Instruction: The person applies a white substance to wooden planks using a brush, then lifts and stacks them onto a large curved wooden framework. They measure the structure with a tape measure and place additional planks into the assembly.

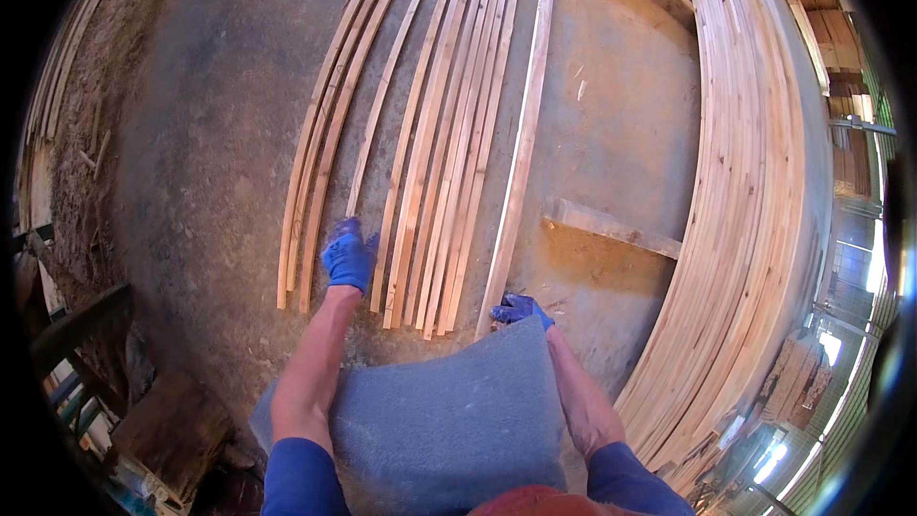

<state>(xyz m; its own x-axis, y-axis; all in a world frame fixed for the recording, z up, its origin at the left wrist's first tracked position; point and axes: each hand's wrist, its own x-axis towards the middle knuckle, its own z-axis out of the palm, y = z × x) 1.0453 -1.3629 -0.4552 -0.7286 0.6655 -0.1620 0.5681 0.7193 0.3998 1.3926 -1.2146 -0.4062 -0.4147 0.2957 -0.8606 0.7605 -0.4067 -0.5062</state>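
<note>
The left hand is covered by a glove, bright blue over the back and cuff and darkened toward purple-navy at the fingers. The right hand is gloved to match, with dark navy fingers and a brighter blue patch near the wrist. Both gloves are ended at the wrist, and the forearms are left bare. The upper arms are covered by plain dark-blue sleeves, left and right. A broad blue-grey panel, mottled and slightly rough-looking, is seen before the body; whether it is worn as an apron cannot be told. At the lower edge a rounded reddish patch is shown, its kind unclear.
</note>
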